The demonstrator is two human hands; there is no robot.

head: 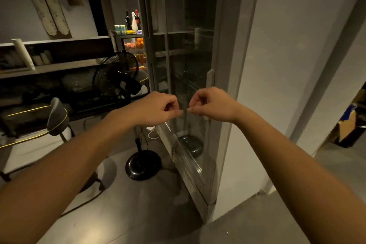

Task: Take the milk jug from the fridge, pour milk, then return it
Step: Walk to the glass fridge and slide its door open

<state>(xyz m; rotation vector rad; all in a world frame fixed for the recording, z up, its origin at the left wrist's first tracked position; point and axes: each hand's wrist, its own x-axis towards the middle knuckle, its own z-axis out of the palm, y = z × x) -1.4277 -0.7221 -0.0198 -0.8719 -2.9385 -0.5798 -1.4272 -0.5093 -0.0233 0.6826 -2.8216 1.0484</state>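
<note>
A: From the head camera, what are the hands doing?

B: Both are reaching out at the centre, in front of the glass-door fridge (186,61). The left hand (158,108) is curling its grip closed, fingers pressed together. The right hand (213,104) is doing the same, and the two sets of fingertips are nearly touching.

A: Are they pinching anything?

B: I cannot tell; nothing is showing between them.

A: And the milk jug?

B: It is not showing. The fridge interior is looking dark behind the glass, with its door handle (210,79) sitting at twelve o'clock from the right hand.

A: Anything else?

B: A black fan (116,77) is standing at ten o'clock, a chair (57,117) at nine.
</note>
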